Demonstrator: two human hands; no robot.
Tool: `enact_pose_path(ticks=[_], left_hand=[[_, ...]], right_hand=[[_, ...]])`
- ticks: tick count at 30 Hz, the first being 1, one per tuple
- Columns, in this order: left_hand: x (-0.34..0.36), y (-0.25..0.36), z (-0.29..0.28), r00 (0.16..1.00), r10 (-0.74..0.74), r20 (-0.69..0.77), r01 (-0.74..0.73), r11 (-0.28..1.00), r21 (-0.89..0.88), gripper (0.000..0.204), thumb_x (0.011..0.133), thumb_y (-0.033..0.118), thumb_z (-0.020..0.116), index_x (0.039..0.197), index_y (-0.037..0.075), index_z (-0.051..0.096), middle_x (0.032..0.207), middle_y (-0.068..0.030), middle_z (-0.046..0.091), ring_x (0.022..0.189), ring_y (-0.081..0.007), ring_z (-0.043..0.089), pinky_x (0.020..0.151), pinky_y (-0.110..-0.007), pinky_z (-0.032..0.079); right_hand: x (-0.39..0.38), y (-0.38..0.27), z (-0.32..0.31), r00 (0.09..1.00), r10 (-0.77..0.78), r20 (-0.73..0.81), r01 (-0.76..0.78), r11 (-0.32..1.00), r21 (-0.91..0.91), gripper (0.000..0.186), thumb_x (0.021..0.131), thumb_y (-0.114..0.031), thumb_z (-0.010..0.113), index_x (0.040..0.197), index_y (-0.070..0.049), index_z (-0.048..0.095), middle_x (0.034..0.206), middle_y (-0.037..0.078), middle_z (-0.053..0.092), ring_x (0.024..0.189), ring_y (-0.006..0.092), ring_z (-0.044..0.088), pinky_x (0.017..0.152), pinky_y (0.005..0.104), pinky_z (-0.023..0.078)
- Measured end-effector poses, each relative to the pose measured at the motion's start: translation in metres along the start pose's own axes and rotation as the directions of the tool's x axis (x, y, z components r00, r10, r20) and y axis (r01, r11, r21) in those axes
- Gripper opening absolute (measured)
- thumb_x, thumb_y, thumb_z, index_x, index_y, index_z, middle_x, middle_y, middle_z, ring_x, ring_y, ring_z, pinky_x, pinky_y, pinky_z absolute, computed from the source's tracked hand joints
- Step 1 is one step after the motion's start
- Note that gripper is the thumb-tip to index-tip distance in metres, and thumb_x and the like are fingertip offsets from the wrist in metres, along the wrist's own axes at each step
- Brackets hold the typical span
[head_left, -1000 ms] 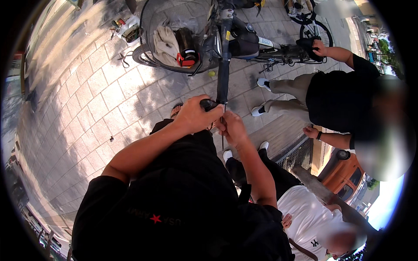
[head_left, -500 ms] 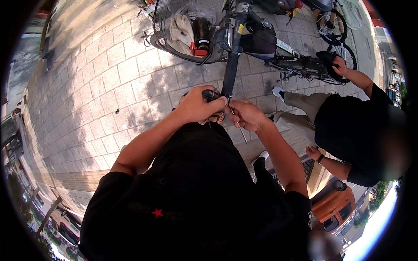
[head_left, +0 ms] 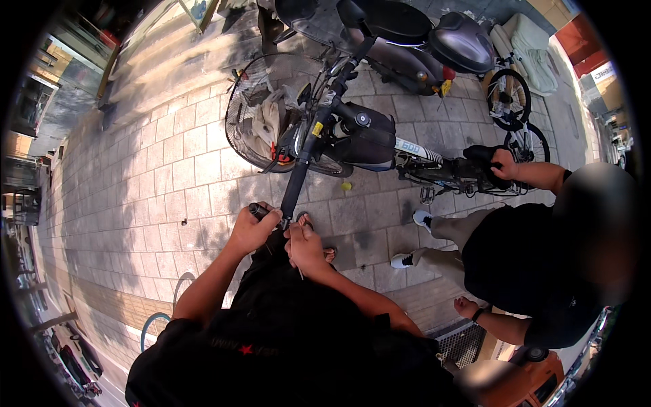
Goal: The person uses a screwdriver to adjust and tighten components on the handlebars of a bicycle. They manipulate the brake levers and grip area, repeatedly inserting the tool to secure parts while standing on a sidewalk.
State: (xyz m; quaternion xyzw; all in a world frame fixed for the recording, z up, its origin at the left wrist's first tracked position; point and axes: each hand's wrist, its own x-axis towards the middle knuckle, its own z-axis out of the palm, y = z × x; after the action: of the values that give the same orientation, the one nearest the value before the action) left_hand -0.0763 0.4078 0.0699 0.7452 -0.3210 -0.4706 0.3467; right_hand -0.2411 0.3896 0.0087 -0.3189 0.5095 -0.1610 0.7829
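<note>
The one camera sits on my head, left of its twin, and looks almost straight down my chest to the paved ground. My forearms come in from the lower edge and meet near the middle, where my left hand (head_left: 252,230) and right hand (head_left: 305,245) are close to the lens at the handlebar (head_left: 306,159). The bicycle (head_left: 380,146) stretches away toward the top and right. Being a fisheye, it bends the paving lines near the rim, where another person (head_left: 536,271) shows at the right.
</note>
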Motion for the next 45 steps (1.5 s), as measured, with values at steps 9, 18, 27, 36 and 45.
enact_pose_path(ticks=[9,18,27,36,45], left_hand=[[-0.008,-0.006,0.01,0.995,-0.093,-0.028,0.091,0.993,-0.069,0.021,0.097,0.019,0.07,0.096,-0.002,0.069,0.073,-0.0008,0.066,0.068,-0.0074,0.057,0.062,-0.028,0.048],[-0.007,-0.02,0.016,1.0,0.012,0.0,-0.012,0.995,-0.098,0.032,0.096,0.027,0.076,0.106,-0.002,0.068,0.078,-0.0014,0.067,0.071,-0.0078,0.059,0.066,-0.028,0.049],[-0.082,-0.014,0.021,0.827,-0.103,-0.552,-0.192,0.872,-0.451,0.054,0.119,0.037,0.031,0.115,-0.002,0.068,0.071,-0.0029,0.057,0.062,-0.0101,0.055,0.059,-0.026,0.044],[-0.104,0.061,0.117,0.705,0.343,-0.621,-0.569,0.796,-0.207,0.049,0.116,0.04,0.043,0.126,0.002,0.072,0.136,-0.0152,0.049,0.125,-0.0237,0.048,0.11,-0.041,0.041],[-0.033,0.033,0.111,0.253,0.068,-0.965,-0.162,0.986,0.027,0.057,0.102,0.026,0.073,0.147,-0.002,0.054,0.126,-0.0138,0.061,0.11,-0.0194,0.059,0.096,-0.036,0.049]], right_hand=[[0.001,0.008,-0.013,0.993,-0.082,0.08,0.093,0.986,-0.136,0.029,0.111,-0.018,0.051,0.095,0.002,0.064,0.071,0.017,0.066,0.062,0.0255,0.07,0.061,0.041,0.054],[0.041,0.025,-0.1,0.984,0.031,-0.176,-0.025,0.999,0.038,0.038,0.114,-0.036,0.047,0.11,0.0,0.058,0.063,0.004,0.054,0.039,0.0107,0.046,0.037,0.0291,0.04],[0.011,-0.157,-0.145,0.901,-0.285,0.328,0.381,0.881,-0.281,0.03,0.111,-0.026,0.062,0.122,0.001,0.068,0.077,-0.007,0.053,0.062,0.0011,0.041,0.057,0.0197,0.033],[0.0,-0.174,-0.049,0.171,0.366,0.915,0.38,0.832,-0.404,0.058,0.094,-0.011,0.078,0.146,-0.003,0.055,0.122,0.008,0.068,0.106,0.0139,0.066,0.091,0.0291,0.054],[0.082,-0.315,-0.106,0.779,-0.268,0.567,0.592,0.612,-0.525,0.024,0.098,-0.024,0.079,0.108,-0.002,0.074,0.085,-0.004,0.063,0.072,0.0037,0.053,0.065,0.0234,0.041]])
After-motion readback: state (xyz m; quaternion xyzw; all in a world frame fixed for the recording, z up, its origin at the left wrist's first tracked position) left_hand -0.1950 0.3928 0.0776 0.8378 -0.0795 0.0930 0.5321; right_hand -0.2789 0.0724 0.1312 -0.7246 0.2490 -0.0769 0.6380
